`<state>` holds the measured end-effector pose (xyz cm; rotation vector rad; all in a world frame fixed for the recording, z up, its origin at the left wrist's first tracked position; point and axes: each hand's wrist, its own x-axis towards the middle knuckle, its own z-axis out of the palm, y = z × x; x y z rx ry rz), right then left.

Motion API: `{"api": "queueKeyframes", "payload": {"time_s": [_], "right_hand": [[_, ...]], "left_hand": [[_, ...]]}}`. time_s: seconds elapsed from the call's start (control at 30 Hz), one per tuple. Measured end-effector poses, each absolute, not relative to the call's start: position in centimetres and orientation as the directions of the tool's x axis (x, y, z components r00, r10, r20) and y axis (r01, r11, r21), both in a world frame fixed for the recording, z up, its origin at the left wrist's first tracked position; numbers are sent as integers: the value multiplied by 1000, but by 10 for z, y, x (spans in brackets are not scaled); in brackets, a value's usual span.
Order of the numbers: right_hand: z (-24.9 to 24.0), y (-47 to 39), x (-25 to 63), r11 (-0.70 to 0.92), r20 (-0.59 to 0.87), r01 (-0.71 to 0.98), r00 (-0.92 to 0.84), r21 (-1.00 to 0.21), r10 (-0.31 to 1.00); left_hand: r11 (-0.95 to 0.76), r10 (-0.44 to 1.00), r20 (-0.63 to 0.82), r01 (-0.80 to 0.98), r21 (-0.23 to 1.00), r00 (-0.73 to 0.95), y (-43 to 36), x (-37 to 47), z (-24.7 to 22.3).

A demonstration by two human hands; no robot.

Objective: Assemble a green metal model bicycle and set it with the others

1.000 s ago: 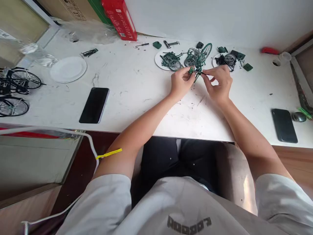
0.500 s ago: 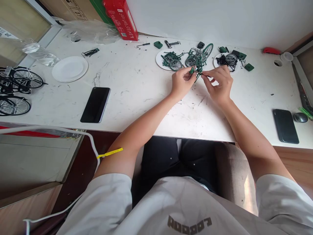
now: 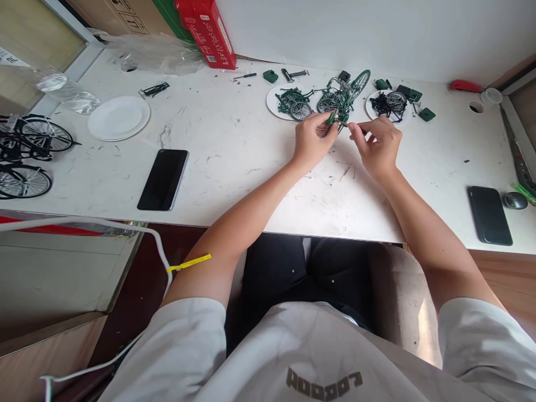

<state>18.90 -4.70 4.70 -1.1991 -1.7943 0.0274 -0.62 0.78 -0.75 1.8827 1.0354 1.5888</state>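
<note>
Green bicycle (image 3: 347,100), pinched in left fingers (image 3: 320,118), has tipped rightward; right fingers (image 3: 357,133) grip a slim tool (image 3: 363,133).

Miniature bicycle (image 3: 345,101): was in the left hand (image 3: 313,139), at the clock's centre
Tool (image 3: 363,132): was in the right hand (image 3: 380,146), toward 5 o'clock
Parts plates: left plate (image 3: 271,101) lay at 9, right plate (image 3: 368,106) at 3, both under bicycle parts (image 3: 300,110)
Smartphone (image 3: 163,180): lay at 8 on the table (image 3: 234,178)
Other bicycles (image 3: 46,134): were farthest out, near 9
Box (image 3: 209,36): stood at 10, left of the screwdriver (image 3: 250,75)
</note>
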Motion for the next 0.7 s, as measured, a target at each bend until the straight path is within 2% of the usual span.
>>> {"api": "queueKeyframes", "payload": {"time_s": [0.33,0.7], "right_hand": [[48,-46,193,483,666,728,-50,-486,745],[46,-45,191,556,679,708,-148,-435,719]], "left_hand": [[-671,734,667,283,685,126,-2,-9,5],[-662,742,664,260,703,94,-3,-10,10]]}}
